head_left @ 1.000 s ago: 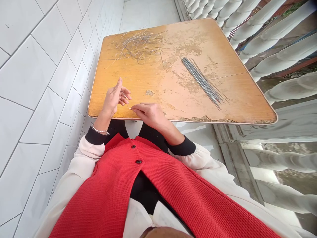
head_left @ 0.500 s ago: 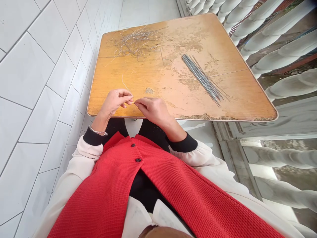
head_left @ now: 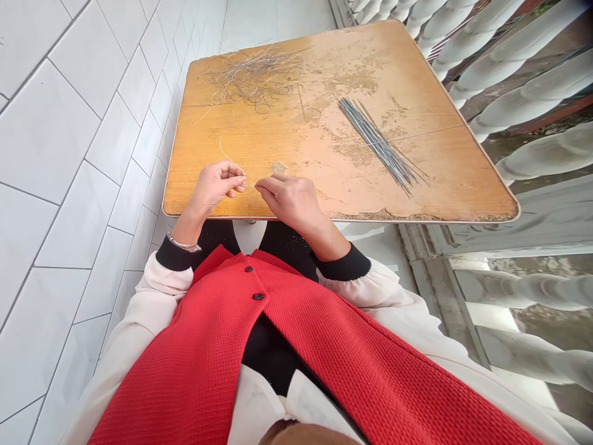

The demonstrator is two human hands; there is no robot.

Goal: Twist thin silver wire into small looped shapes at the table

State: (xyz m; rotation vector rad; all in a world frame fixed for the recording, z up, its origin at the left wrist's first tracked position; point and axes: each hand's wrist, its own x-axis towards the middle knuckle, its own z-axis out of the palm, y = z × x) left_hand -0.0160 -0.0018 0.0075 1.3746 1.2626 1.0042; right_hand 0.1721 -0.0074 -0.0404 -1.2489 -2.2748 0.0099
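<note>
A thin, pale wire (head_left: 224,150) runs through my fingers above the near left part of the wooden table (head_left: 194,133). My left hand (head_left: 214,187) pinches it between thumb and forefinger, and its loose end curves up and away over the tabletop. A short, straight stretch of it spans the small gap to my right hand (head_left: 291,196), whose thumb and fingertips are closed on it. The exact grip of the right fingertips is partly hidden by the hand itself.
A tangle of curled wires (head_left: 259,74) lies at the table's far left. Right of the middle rests a bundle of straight grey wires (head_left: 377,145), with one long thin wire across it. A tiled wall (head_left: 78,161) stands on the left, a white balustrade (head_left: 523,114) on the right.
My right hand has moved slightly right, away from my left, so more straight wire shows between them. The wire's free end now bends in a rounder curve.
</note>
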